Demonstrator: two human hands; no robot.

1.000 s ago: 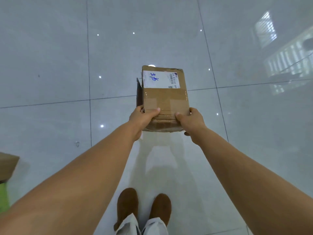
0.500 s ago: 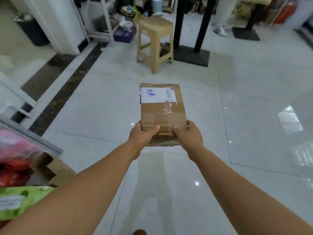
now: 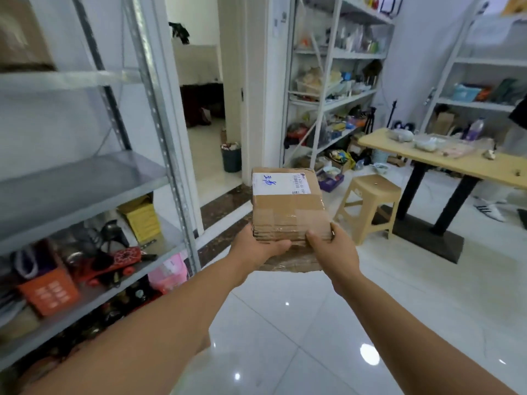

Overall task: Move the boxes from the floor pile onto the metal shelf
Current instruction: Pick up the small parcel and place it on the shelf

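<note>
Two hands, left (image 3: pixel 256 246) and right (image 3: pixel 332 246), fingers clamped on my box (image 3: pixel 288 206) | right of shelf (image 3: pixel 85 178) | risk: near-edge grip, far end may tip.

The box (image 3: pixel 288 206) is matt brown cardboard, bound in glossy clear tape, with a smooth white paper label (image 3: pixel 281 183). The shelf (image 3: pixel 82 183) is dull grey metal with perforated uprights. The floor (image 3: pixel 285 323) is glossy white tile. The stool (image 3: pixel 368 203) looks like matt beige plastic; the table (image 3: pixel 445 163) has a pale wood top.
</note>
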